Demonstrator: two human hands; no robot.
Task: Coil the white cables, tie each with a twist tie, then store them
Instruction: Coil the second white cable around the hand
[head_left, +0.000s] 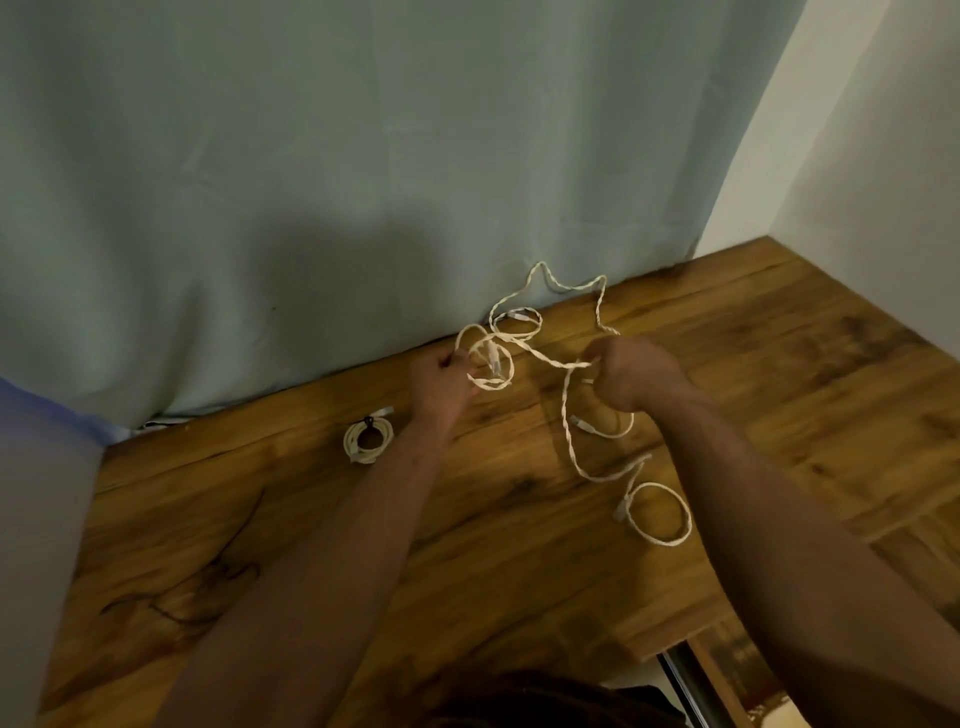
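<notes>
Ref = grey-green curtain (363, 182), which hung down to the back edge of the wood table (311, 519).

L hand (441, 382): just in front of the curtain hem, fingers curled, pinching a small loop (491, 384) of the loose white cable (566, 431). That loop stood up off the table, w/ a connector end hanging inside it.

R hand (631, 376): right of the L hand, a bit further out from the curtain, closed in a fist round a strand of the same cable. The strand ran fairly straight between both hands. Exact finger contact on R wasn't clear since the back of the hand blocked it, prob thumb + index on the strand.

Rest of that cable: not coiled. A far loop (519, 313) lay right at the curtain hem, and a kinked run stood against the curtain fabric behind it. From the R hand the cable trailed away from the curtain across the table into a flat loop (657, 485), well out from the curtain, plug end beside it.

Second cable (349, 441): coiled, dark twist tie (369, 421) on its curtain-side edge. Lay flat near the hem, left of the L hand, not touching it.

White wall (857, 156) sat right of the curtain.
</notes>
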